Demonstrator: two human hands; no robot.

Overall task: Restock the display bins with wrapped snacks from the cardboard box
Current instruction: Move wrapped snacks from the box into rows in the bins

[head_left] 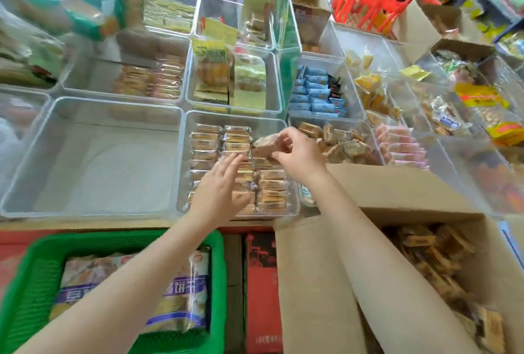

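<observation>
Clear plastic display bin (295, 206) at centre frame already holds neat rows of brown wrapped snacks (208, 138), laid flat and side by side, presumably so more fit and the labels face up. The right hand (297, 155) pinches a small stack of snacks (266, 145) with curled fingers above the bin's right column, seemingly about to slot them in. The left hand (221, 186) lies open, fingers straight, resting on the middle rows, probably steadying them. Supply sits in the cardboard box (312, 282) at lower right, close by for short reaches. A neighbouring bin (42, 183) at left looks bare.
</observation>
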